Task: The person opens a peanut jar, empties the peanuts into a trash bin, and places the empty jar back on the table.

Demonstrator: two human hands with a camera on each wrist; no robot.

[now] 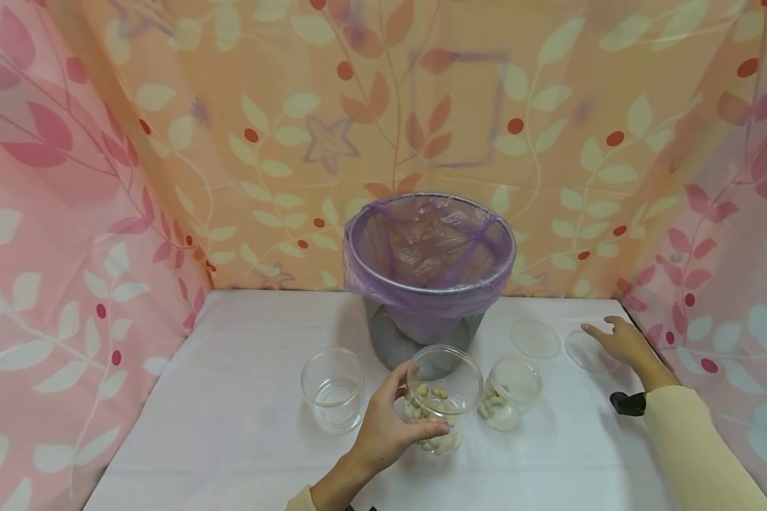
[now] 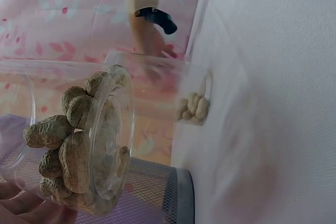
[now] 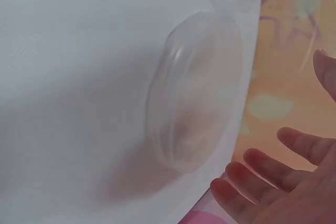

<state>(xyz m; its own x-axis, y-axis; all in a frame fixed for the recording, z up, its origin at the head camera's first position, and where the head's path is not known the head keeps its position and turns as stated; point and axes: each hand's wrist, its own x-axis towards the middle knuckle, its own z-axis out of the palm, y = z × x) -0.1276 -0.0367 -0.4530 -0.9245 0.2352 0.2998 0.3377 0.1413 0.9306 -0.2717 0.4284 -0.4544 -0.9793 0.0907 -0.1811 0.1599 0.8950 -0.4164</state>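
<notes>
My left hand (image 1: 399, 415) grips a clear plastic cup of peanuts (image 1: 441, 397) from its left side, thumb in front, fingers curled behind. Close up, that cup (image 2: 79, 140) holds several peanuts in their shells, with my fingertips (image 2: 21, 208) at its lower edge. My right hand (image 1: 604, 330) hovers with straight, spread fingers at the right edge of a clear round lid (image 1: 584, 353). In the right wrist view the lid (image 3: 194, 93) lies flat on the cloth and the fingers (image 3: 262, 182) stay just off it.
A mesh bin (image 1: 422, 333) lined with a purple bag (image 1: 428, 248) stands behind the cups. An empty clear cup (image 1: 332, 387) sits to the left, a smaller cup with a few peanuts (image 1: 510, 401) to the right. A second lid (image 1: 535, 338) lies beside the first. Patterned curtains enclose the white-clothed table (image 1: 230, 426).
</notes>
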